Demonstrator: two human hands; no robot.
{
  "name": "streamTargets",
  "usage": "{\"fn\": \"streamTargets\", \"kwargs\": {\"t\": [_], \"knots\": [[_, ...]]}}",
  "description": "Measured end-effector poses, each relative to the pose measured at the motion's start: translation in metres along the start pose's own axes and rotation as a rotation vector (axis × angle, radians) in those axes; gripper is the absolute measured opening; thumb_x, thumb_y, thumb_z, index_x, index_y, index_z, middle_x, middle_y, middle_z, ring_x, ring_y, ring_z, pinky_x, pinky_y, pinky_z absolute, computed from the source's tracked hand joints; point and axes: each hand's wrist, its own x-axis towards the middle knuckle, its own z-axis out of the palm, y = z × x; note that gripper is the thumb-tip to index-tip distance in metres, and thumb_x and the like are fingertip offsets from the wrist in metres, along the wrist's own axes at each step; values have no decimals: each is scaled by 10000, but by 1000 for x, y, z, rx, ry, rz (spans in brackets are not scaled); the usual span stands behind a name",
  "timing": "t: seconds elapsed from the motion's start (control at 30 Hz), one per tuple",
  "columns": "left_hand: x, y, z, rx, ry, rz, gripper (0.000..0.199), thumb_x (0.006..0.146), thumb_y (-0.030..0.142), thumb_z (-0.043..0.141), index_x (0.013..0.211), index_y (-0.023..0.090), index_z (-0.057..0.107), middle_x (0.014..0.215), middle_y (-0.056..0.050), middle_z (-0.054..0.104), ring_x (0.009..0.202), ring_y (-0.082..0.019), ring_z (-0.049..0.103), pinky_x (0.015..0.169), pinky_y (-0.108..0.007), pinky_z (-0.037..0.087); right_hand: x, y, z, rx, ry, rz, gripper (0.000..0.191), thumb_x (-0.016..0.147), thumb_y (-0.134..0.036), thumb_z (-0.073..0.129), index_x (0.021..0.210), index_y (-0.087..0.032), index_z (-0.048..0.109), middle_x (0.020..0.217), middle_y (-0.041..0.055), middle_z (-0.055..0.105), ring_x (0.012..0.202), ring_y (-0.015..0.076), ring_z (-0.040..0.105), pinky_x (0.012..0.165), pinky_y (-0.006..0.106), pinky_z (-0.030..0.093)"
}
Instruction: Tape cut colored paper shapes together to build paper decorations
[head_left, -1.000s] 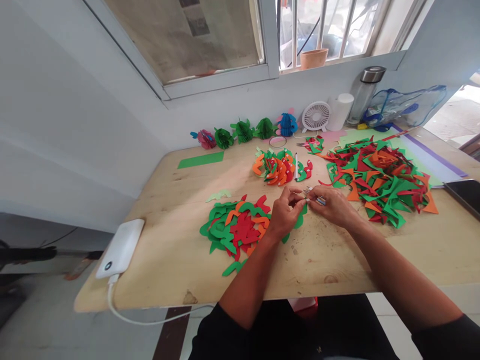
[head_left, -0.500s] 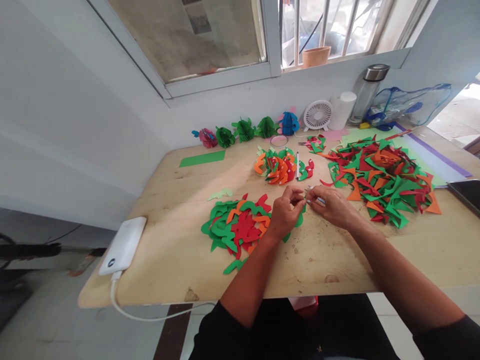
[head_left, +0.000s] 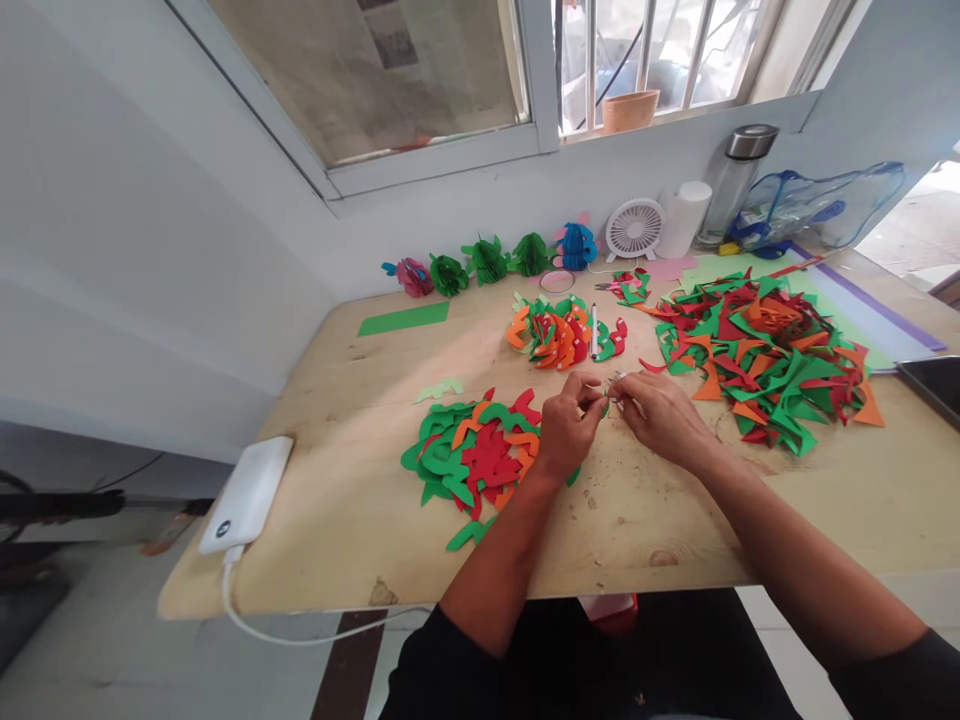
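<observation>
My left hand (head_left: 571,425) is closed in a pinch on a green paper piece (head_left: 606,406), of which only a sliver shows between the fingertips. Close against it, my right hand (head_left: 656,412) is closed around a small silvery tool (head_left: 617,376); its kind is mostly hidden by the fingers. Under and beside my left forearm lies a pile of cut paper shapes (head_left: 491,455) in green, red and orange. Beyond the hands sits a fanned heap of orange, red and green paper shapes (head_left: 559,335), with a white pen (head_left: 595,332) at its right.
Paper scraps (head_left: 780,365) spread in a big heap at the right. Along the wall stand folded paper figures (head_left: 489,260), a small white fan (head_left: 635,230) and a glass bottle (head_left: 739,185). A green strip (head_left: 403,319) and a white power bank (head_left: 247,495) lie left, a dark phone (head_left: 930,385) right.
The green piece between my hands has turned, and less of it shows now. My right fingers have shifted slightly left, covering more of the silvery tool.
</observation>
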Motion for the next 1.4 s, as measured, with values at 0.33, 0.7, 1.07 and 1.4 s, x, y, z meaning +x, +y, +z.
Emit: {"fn": "streamTargets", "kwargs": {"t": [0.33, 0.7, 1.07, 1.4], "knots": [[-1, 6, 0, -14, 13, 3, 185, 793, 219, 573, 971, 217, 522, 718, 23, 668, 676, -117, 635, 659, -230, 470, -3, -2, 7, -38, 55, 118, 217, 703, -69, 450, 812, -198, 586, 785, 68, 667, 739, 203, 586, 666, 292, 388], [3, 8, 1, -564, 114, -205, 325, 671, 329, 726, 874, 183, 518, 669, 12, 658, 625, -97, 605, 618, -206, 456, 4, -2, -2, 662, 47, 382, 196, 763, -208, 425, 799, -175, 614, 746, 31, 666, 655, 144, 568, 615, 263, 428], [1, 22, 0, -578, 160, -267, 316, 672, 317, 728, 866, 168, 528, 647, -4, 677, 619, -117, 630, 631, -217, 458, 4, -7, 1, 686, 20, 391, 174, 730, -331, 580, 795, -176, 625, 704, 19, 628, 604, 125, 504, 553, 251, 399], [-1, 16, 3, -484, 131, -225, 325, 761, 370, 633, 990, 157, 546, 723, -48, 701, 679, -149, 658, 585, -220, 472, 4, -6, 7, 606, 139, 412, 126, 722, -308, 572, 713, -183, 578, 609, -10, 567, 530, 104, 442, 510, 242, 367]]}}
